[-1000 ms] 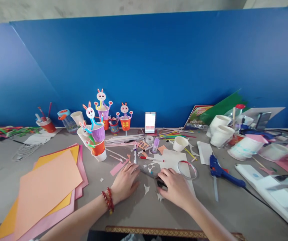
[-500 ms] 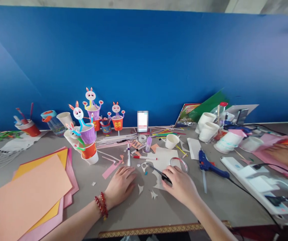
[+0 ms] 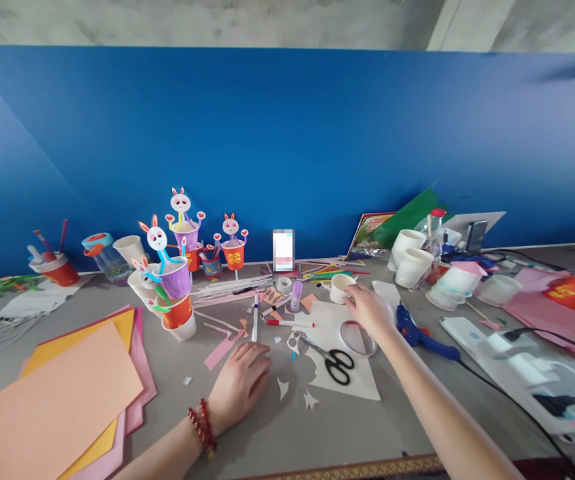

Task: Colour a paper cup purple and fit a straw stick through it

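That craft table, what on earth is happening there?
A person's right hand is at the rim of a small white cup; whether it grips the cup is unclear. The left hand rests on the table. Black-handled scissors lie partly on cut white paper, and rabbit-faced cup figures stand off to the left.

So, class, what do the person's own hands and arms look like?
The left hand is gloveless; round its wrist runs a two-strand, dark-red beaded bracelet with a small yellowish end. The right hand and wrist are bare, and no sleeves show.
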### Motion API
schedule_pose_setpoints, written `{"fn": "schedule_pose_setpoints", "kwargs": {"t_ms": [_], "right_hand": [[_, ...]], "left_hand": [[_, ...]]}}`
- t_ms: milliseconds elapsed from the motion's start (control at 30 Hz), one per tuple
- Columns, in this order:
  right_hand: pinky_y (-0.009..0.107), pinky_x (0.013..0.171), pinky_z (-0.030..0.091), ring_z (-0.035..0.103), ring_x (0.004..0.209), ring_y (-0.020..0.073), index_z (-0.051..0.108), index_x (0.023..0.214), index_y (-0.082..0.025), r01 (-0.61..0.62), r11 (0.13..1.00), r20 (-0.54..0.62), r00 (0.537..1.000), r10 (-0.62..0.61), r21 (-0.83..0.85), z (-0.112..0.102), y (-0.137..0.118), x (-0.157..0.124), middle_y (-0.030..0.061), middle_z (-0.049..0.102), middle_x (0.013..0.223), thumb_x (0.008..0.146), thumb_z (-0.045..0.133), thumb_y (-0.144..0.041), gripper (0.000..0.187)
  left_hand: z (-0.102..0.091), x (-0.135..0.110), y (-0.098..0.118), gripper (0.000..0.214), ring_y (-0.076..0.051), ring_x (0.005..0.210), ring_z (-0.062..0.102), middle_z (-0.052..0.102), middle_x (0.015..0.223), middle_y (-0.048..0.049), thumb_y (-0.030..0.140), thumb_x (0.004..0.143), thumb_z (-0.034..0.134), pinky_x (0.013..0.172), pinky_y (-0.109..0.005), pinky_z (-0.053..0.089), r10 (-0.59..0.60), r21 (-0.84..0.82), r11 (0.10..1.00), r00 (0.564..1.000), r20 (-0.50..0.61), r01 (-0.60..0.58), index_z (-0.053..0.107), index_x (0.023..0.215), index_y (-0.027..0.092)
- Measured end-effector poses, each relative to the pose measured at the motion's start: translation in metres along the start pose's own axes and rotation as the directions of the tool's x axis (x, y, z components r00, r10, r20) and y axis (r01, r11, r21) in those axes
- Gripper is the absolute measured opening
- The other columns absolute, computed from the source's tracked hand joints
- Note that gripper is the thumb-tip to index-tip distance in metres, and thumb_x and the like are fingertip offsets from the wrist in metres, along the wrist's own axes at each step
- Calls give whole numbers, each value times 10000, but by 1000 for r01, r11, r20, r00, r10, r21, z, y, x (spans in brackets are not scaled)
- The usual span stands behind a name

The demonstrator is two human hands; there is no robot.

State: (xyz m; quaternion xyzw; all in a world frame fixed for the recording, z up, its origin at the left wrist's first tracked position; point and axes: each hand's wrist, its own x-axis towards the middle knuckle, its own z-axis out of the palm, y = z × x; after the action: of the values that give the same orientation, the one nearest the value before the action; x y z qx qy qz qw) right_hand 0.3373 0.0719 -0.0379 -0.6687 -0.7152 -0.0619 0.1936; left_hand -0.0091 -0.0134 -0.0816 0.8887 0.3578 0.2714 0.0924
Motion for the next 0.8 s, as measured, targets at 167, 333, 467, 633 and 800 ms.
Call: {"fn": "schedule_pose_setpoints", "kwargs": {"t_ms": [167, 333, 467, 633, 800], "right_hand": [[340, 760, 510, 671, 883, 254, 641, 883, -184, 48, 988, -47, 998, -41, 150, -3, 9, -4, 105, 698, 946, 912, 491, -290, 186], [282, 660, 518, 639, 753, 205, 596, 844, -197, -118, 604, 90, 993, 76, 788, -22, -8, -35, 38, 641, 788, 889, 563, -521, 329], [247, 589, 453, 540, 660, 153, 600, 766, -188, -210, 259, 212, 977, 21, 943, -29, -44, -54, 9, 566, 713, 817, 676, -536, 360], [229, 574, 434, 511, 651, 132, 618, 791, -181, -320, 64, 326, 935, -142, 945, -20, -90, -58, 4, 544, 718, 820, 692, -505, 334], [226, 513, 423, 481, 558, 111, 595, 820, -190, -418, -2, 402, 874, -272, 908, 0, -116, -59, -24, 526, 674, 863, 646, -493, 310]], "left_hand": [[-3, -1, -3, 235, -228, 1083, 606, 652, 1171, -97, 143, 921, 461, 929, -399, 524, -26, -86, 996, 999, -21, 24, 643, 1051, 215], [-2, 1, -6, 251, -227, 1110, 604, 643, 1196, -108, 192, 960, 443, 966, -421, 501, -116, -299, 950, 992, -53, 95, 650, 1098, 225], [-10, 7, 4, 263, -247, 1109, 618, 642, 1210, -120, 349, 959, 517, 945, -423, 511, -305, -683, 669, 946, 108, 294, 638, 1155, 222], [-28, 22, 28, 511, -295, 1108, 644, 601, 1292, -162, 497, 921, 554, 882, -450, 540, -225, -889, -105, 860, 459, 446, 504, 1352, 226], [-30, 37, 40, 520, -283, 1087, 665, 659, 1194, -195, 463, 936, 532, 855, -388, 553, -91, -736, -471, 802, 590, 487, 524, 1336, 131]]}}
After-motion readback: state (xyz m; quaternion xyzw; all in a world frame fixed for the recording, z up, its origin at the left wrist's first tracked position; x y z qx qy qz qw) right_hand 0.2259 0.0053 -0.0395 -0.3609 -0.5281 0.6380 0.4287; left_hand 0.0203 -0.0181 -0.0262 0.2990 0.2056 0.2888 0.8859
